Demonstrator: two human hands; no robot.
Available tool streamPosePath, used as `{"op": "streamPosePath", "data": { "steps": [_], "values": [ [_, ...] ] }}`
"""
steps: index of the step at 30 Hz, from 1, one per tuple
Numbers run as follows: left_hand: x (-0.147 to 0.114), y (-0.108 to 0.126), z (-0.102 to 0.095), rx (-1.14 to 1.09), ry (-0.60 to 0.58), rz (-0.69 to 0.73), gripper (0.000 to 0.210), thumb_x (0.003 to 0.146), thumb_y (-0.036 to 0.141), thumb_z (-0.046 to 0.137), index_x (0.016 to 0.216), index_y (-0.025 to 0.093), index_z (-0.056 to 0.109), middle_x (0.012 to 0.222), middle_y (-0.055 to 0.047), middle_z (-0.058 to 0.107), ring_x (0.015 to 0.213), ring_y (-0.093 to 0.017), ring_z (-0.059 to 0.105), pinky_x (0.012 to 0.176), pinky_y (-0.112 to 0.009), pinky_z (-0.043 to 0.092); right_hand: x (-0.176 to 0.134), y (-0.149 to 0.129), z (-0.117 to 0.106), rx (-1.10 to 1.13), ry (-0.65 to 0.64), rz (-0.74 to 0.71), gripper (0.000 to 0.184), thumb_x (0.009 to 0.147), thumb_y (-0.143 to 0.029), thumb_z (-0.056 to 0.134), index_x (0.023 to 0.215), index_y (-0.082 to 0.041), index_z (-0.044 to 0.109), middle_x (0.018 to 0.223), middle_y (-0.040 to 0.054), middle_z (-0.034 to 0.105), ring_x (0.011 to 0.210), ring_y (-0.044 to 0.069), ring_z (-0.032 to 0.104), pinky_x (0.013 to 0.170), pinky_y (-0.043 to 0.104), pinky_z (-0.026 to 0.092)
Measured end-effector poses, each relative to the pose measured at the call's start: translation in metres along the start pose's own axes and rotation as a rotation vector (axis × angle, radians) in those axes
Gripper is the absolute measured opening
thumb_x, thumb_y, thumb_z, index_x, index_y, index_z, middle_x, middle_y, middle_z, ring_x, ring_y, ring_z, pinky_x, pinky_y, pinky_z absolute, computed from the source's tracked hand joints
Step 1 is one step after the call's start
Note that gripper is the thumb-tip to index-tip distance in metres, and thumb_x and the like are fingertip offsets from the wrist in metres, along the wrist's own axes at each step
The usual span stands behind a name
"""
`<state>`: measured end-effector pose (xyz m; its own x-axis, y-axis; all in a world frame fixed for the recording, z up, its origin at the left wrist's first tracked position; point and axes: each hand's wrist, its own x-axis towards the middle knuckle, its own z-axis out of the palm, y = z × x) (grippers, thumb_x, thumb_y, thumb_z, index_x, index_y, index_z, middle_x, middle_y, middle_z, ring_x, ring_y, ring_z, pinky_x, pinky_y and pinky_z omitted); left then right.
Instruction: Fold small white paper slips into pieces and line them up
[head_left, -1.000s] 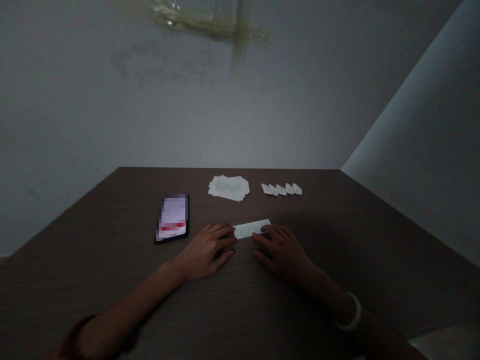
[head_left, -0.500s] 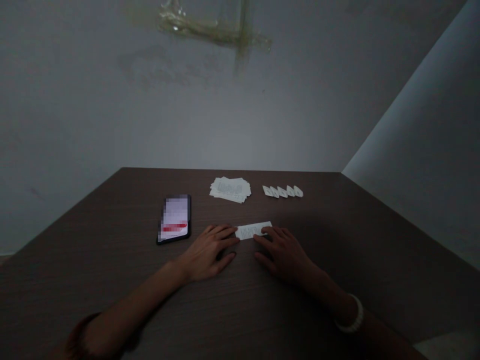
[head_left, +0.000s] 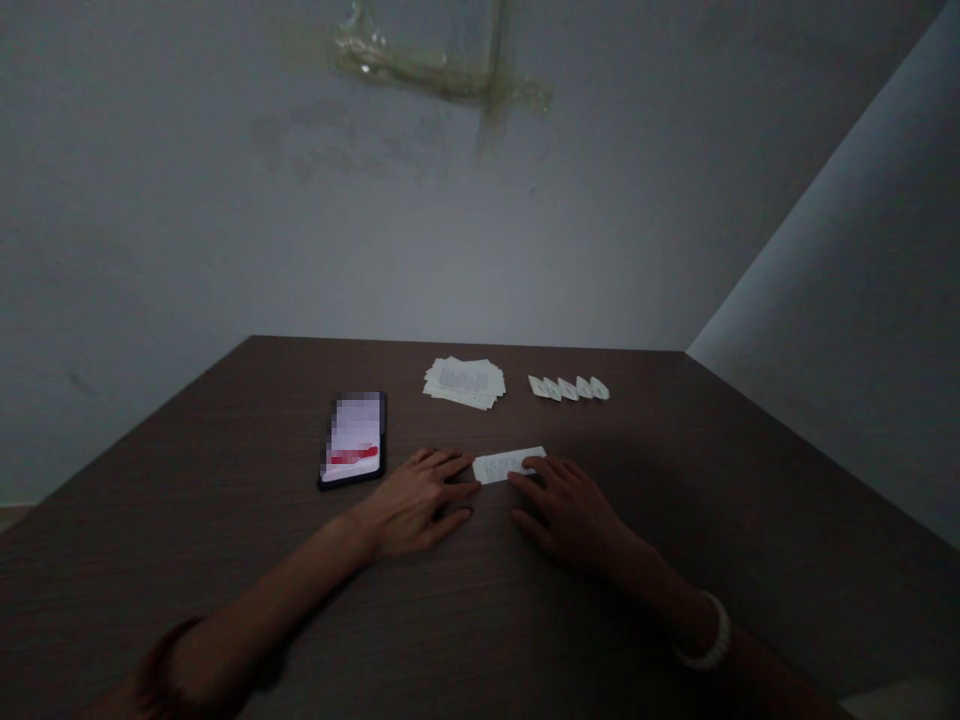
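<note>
A strip of white printed paper lies flat on the dark brown table, between my hands. My left hand rests palm down, fingers stretched out and apart, with its fingertips at the paper's left edge. On the other side, my right hand is open too, its fingertips lying over the paper's right end. The print is too small to read.
Beyond my hands sits a loose pile of white printed paper slips. To its right is an overlapping row of several small folded papers. A phone with a lit, blurred screen lies left of my left hand. A grey wall borders the table's far edge.
The view has shifted slightly, so the table and the things on it appear a little further right and lower. Both hands keep their places at the paper strip.
</note>
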<state>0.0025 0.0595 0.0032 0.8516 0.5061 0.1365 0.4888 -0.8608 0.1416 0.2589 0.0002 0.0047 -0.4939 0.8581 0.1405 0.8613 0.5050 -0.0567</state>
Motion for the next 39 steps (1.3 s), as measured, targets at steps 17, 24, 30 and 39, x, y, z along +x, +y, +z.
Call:
{"op": "streamPosePath", "data": {
  "steps": [17,24,30,39],
  "values": [
    [0.003,0.003,0.000,-0.011,0.014,-0.011,0.041,0.090,0.038,0.050,0.129,0.026,0.058,0.141,-0.012,0.048,0.126,-0.037,0.046,0.098,-0.055,0.038,0.014,-0.006,-0.004,-0.088,-0.078,-0.146,0.048,0.089,-0.027,0.048,0.137,-0.027,0.045,0.132,0.0118,0.050,0.115,0.030,0.046,0.097,0.048,0.037],
    [0.005,0.004,-0.001,-0.009,0.013,-0.020,0.038,0.089,0.037,0.052,0.124,0.025,0.061,0.139,-0.011,0.050,0.127,-0.035,0.046,0.100,-0.054,0.038,0.009,-0.001,-0.007,-0.102,-0.039,-0.104,0.039,0.092,-0.025,0.045,0.130,-0.026,0.052,0.132,0.0110,0.051,0.116,0.029,0.047,0.097,0.048,0.037],
    [0.006,0.003,0.000,-0.020,0.022,-0.010,0.038,0.089,0.037,0.052,0.124,0.025,0.061,0.138,-0.010,0.051,0.127,-0.035,0.045,0.100,-0.054,0.037,-0.003,0.013,-0.008,-0.114,-0.013,-0.044,0.037,0.092,-0.024,0.046,0.128,-0.025,0.056,0.129,0.0124,0.053,0.114,0.029,0.049,0.095,0.046,0.037],
    [0.007,0.004,-0.002,-0.057,0.045,-0.008,0.036,0.089,0.038,0.052,0.120,0.024,0.064,0.137,-0.011,0.053,0.125,-0.036,0.047,0.098,-0.055,0.039,-0.022,0.041,-0.006,-0.114,-0.009,0.066,0.044,0.087,-0.017,0.049,0.130,-0.027,0.056,0.128,0.0104,0.055,0.114,0.027,0.049,0.092,0.043,0.038]
  ]
}}
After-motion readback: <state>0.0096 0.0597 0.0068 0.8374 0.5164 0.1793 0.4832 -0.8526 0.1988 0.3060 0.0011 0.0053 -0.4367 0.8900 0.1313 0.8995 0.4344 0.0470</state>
